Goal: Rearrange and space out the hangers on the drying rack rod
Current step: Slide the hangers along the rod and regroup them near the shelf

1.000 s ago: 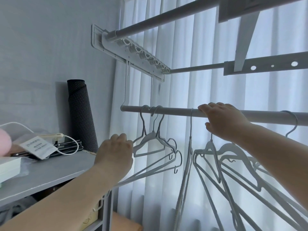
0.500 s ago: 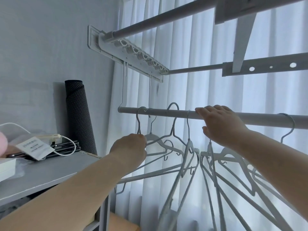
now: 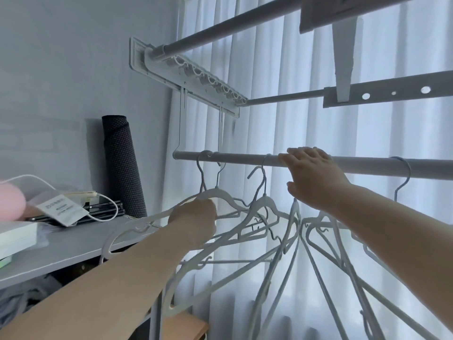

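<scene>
Rod [image 3: 245,160]: pale tube, long axis left to right across the view, hung at its left end from thin wires off the wall bracket [image 3: 186,77]; right end past the frame edge.
Hangers: pale, all below the rod, hooks up, shoulders tilted and fanned at different angles, several crossing one another.
Left pair of hooks [image 3: 203,158]: over the rod close to its left end, side by side.
Gripped hanger [image 3: 228,196]: long axis slanting down toward the left, over the shelf edge.
Left hand [image 3: 193,224]: fingers curled round the gripped hanger's shoulder, just beneath the neck.
Right hand [image 3: 316,177]: fingers bent over the top of the rod, thumb below it, holding the tube; a bunch of hangers [image 3: 318,231] directly underneath.
Middle hook [image 3: 264,165]: on the rod just left of the right hand.
Far hook [image 3: 404,170]: on the rod well to the right, alone.
Open room: bare tube between the left pair and the middle hook, and between the right hand and the far hook.
Edges: curtain [image 3: 269,119] close behind; shelf [image 3: 61,249] and rolled dark mat [image 3: 120,165] at left, near the left hooks.
Writing: packet [image 3: 61,209] on the shelf with dark print, too small to read.
</scene>
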